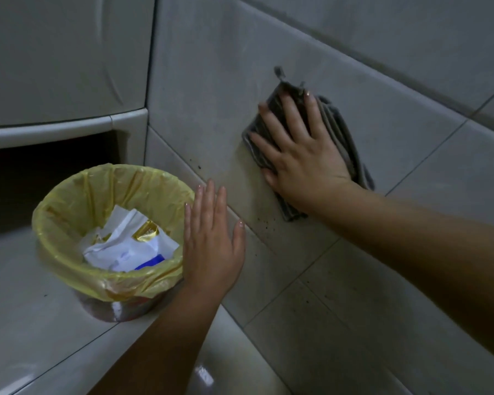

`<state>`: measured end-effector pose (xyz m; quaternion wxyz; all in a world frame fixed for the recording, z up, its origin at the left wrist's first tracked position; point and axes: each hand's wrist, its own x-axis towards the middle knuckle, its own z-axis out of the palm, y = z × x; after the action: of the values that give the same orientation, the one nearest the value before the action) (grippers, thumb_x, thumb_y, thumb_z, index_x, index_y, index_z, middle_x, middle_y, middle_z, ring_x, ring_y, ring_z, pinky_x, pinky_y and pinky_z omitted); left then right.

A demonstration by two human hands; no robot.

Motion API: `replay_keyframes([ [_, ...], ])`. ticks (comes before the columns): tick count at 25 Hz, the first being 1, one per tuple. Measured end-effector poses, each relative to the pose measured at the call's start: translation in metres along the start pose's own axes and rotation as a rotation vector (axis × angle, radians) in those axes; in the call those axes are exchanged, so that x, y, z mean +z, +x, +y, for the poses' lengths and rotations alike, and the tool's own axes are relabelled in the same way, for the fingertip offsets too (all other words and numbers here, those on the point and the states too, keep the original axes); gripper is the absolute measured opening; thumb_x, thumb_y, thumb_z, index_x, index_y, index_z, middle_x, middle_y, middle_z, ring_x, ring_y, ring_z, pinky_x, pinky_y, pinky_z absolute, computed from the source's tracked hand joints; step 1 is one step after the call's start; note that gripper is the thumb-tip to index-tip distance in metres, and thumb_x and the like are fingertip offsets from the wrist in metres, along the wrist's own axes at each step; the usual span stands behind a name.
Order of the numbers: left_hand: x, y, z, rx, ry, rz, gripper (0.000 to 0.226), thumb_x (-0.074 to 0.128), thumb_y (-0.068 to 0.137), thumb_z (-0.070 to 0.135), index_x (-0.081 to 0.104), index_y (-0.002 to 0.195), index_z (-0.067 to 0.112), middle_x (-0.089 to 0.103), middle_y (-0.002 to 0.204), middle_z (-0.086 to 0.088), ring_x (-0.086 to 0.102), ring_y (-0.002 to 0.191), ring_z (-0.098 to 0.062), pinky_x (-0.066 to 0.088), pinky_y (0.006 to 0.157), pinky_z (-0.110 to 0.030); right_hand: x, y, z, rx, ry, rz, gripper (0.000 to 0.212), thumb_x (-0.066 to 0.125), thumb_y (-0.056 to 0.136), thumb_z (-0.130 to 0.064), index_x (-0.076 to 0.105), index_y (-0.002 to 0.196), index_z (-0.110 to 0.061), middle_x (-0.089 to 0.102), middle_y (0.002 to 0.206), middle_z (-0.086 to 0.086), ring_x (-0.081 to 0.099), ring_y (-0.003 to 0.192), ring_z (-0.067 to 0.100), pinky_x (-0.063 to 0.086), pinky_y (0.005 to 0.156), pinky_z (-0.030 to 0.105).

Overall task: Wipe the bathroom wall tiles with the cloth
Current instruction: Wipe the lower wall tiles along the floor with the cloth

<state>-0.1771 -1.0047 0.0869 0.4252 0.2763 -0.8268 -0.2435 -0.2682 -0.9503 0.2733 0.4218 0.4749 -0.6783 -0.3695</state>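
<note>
The right hand (303,155) lies flat, fingers straight and spread, pressing the cloth (340,132) against the wall tiles (211,81) at right centre of the frame; it grips nothing. With only pressure holding it, the folded cloth could slide out from under the palm on a quick stroke, or smear the dark specks (264,220) just below. The cloth's edges show above, right of and below the hand. The left hand (211,246), open and flat, hangs beside the bin (69,201) at lower left and might knock it.
</note>
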Motion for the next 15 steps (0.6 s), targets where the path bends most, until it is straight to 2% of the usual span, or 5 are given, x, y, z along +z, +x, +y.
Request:
replay_keyframes([
  [9, -0.011, -0.013, -0.013, 0.059, 0.084, -0.038, 0.064, 0.030, 0.097, 0.037, 0.026, 0.154, 0.009, 0.019, 0.163, -0.009, 0.009, 0.153, -0.021, 0.011, 0.123, -0.046, 0.037, -0.022, -0.077, -0.227, 0.055, -0.060, 0.058, 0.032, 0.098, -0.047, 0.031, 0.150, -0.023, 0.019, 0.159, 0.016, 0.011, 0.146, 0.043, -0.032, 0.102, 0.061],
  [11, -0.011, -0.015, -0.013, 0.076, 0.084, -0.027, 0.062, 0.032, 0.097, 0.035, 0.028, 0.153, 0.008, 0.022, 0.163, -0.010, 0.011, 0.152, -0.023, 0.014, 0.122, -0.048, 0.037, -0.045, -0.078, -0.285, 0.072, -0.119, 0.057, 0.045, 0.093, -0.049, 0.044, 0.144, -0.025, 0.032, 0.155, 0.013, 0.021, 0.144, 0.042, -0.024, 0.109, 0.059],
  [12, -0.011, -0.015, -0.012, 0.089, 0.085, -0.022, 0.062, 0.033, 0.097, 0.035, 0.030, 0.152, 0.008, 0.023, 0.162, -0.011, 0.013, 0.152, -0.023, 0.016, 0.122, -0.049, 0.033, -0.053, -0.069, -0.283, 0.110, -0.096, 0.054, 0.055, 0.088, -0.049, 0.054, 0.137, -0.025, 0.042, 0.149, 0.012, 0.031, 0.140, 0.040, -0.014, 0.115, 0.058],
  [14, -0.010, -0.013, -0.009, 0.108, 0.087, -0.007, 0.061, 0.034, 0.096, 0.034, 0.032, 0.151, 0.007, 0.026, 0.161, -0.012, 0.016, 0.151, -0.024, 0.018, 0.121, -0.051, 0.022, -0.054, -0.032, -0.185, 0.194, 0.053, 0.048, 0.066, 0.082, -0.043, 0.065, 0.125, -0.023, 0.053, 0.140, 0.013, 0.041, 0.134, 0.041, 0.005, 0.117, 0.055],
  [15, -0.009, -0.010, -0.008, 0.107, 0.082, 0.001, 0.061, 0.034, 0.096, 0.034, 0.032, 0.151, 0.007, 0.027, 0.161, -0.012, 0.017, 0.151, -0.024, 0.018, 0.121, -0.051, 0.016, -0.046, -0.007, -0.107, 0.185, 0.138, 0.048, 0.062, 0.084, -0.042, 0.062, 0.128, -0.022, 0.050, 0.142, 0.015, 0.039, 0.135, 0.042, 0.006, 0.117, 0.054],
])
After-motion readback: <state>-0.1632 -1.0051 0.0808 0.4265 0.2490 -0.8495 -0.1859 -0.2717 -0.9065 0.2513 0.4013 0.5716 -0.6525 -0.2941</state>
